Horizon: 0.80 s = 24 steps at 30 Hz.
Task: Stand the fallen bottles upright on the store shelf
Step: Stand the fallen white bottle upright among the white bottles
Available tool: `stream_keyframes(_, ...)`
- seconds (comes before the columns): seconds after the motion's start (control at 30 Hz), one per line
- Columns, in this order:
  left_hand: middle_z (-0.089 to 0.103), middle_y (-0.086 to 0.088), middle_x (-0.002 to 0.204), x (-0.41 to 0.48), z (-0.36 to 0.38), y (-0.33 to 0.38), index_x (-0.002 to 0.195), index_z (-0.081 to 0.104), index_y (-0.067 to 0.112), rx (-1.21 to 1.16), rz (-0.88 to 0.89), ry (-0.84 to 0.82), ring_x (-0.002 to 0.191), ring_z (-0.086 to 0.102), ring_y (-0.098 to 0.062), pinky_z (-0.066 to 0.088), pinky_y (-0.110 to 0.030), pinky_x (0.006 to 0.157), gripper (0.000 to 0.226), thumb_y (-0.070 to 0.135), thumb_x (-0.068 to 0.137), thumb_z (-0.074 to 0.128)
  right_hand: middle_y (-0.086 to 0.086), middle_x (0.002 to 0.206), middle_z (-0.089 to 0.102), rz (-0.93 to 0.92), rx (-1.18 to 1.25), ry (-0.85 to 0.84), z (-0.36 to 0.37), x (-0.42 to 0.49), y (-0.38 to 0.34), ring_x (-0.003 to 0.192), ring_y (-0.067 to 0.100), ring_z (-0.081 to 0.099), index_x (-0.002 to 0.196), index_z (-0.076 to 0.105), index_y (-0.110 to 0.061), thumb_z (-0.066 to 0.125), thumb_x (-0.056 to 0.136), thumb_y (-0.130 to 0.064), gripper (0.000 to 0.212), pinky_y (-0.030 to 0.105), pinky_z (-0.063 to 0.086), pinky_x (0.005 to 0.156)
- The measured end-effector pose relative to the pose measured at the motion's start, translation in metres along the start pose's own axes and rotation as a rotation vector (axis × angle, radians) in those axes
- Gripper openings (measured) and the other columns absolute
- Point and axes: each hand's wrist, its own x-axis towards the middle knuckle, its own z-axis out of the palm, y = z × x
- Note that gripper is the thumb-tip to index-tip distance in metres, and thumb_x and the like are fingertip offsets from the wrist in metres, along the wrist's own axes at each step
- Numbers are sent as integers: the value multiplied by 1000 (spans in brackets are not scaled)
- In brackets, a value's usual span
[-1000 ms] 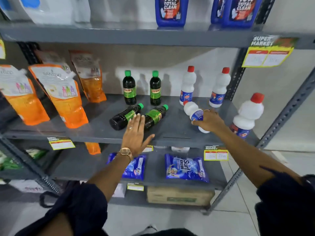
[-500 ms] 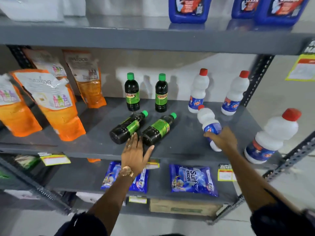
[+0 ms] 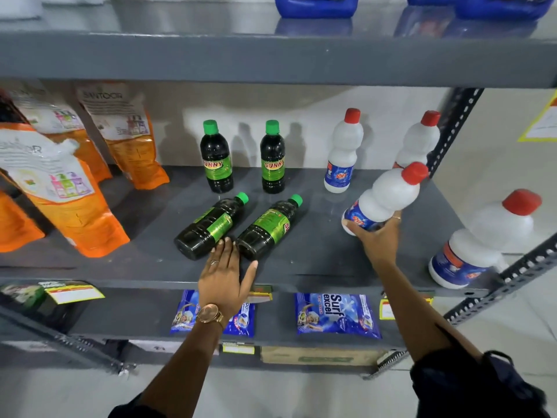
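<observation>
Two dark bottles with green caps lie on their sides on the grey shelf: the left fallen bottle and the right fallen bottle. My left hand is flat and open at the shelf's front, fingertips between their bases. My right hand grips the base of a white bottle with a red cap, lifted off the shelf and tilted to the right. Behind stand two upright dark bottles and two upright white bottles.
Another white bottle leans at the shelf's right front corner by the perforated upright. Orange refill pouches fill the left side. Blue detergent packets lie on the lower shelf. Blue jugs stand on the top shelf.
My right hand has lifted the white bottle off the shelf and swung its cap up toward the right. My left hand stays at the bases of the dark bottles. The camera moved closer.
</observation>
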Motion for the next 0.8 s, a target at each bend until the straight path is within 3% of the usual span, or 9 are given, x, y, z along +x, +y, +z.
stream_keyframes(0.1,47,-17,141,-1,1,-2,131,49,2,7,-3,4,134,40,-30,31,-42,112,77,59,92,16,-4,118,56,-22,-62,-56,-2,6,1,101,15,57,129,44,-11,88,60,-12,82,29,49,88)
stream_keyframes(0.33,46,-16,142,-2,1,-2,132,49,3,4,-14,2,135,39,-28,30,-41,111,75,58,91,18,-3,112,54,-8,-151,-229,12,19,-7,98,16,54,129,46,-11,86,64,-8,77,25,44,81)
stream_keyframes(0.43,47,-16,141,-2,1,-1,131,49,3,2,-13,3,134,40,-29,30,-41,111,75,58,91,19,-3,115,54,21,-129,-232,11,18,-4,101,17,55,131,44,-12,85,66,-10,77,25,45,83)
stream_keyframes(0.6,50,-16,138,-2,0,-1,129,52,2,-9,-14,7,132,42,-29,32,-41,110,72,56,91,22,-4,121,53,-16,-89,-141,21,1,0,103,12,56,131,43,-18,88,62,-25,82,12,47,79)
stream_keyframes(0.7,51,-17,138,-2,0,-1,128,53,3,-12,-11,13,132,43,-29,31,-40,110,72,55,91,22,4,127,48,8,-152,8,35,-7,2,113,17,48,133,42,-15,89,54,-39,95,28,44,92)
stream_keyframes(0.8,52,-17,137,-2,1,-1,127,54,2,-24,-12,26,132,43,-30,34,-42,110,69,54,91,26,8,125,54,16,-161,52,36,-2,2,113,22,54,130,44,-12,90,57,-30,88,40,50,96)
